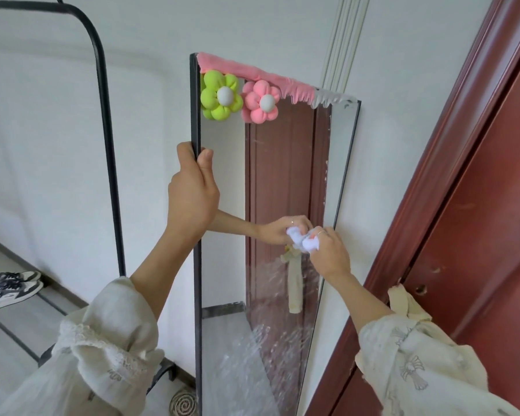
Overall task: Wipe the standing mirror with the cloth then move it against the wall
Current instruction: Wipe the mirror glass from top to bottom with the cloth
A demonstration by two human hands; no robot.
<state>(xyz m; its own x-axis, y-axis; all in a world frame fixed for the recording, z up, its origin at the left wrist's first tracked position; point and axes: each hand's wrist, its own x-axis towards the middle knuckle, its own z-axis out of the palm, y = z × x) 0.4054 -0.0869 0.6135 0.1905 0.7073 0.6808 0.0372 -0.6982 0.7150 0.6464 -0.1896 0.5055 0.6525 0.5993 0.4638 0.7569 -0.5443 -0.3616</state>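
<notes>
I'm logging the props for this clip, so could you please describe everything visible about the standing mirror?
The mirror is a tall, narrow glass panel in a thin dark frame, standing upright near the white wall. A pink and white trim runs along its top, with a green flower and a pink flower beneath. Streaks cover the lower glass. The left hand grips its left edge; the right hand presses a white cloth to the glass.
</notes>
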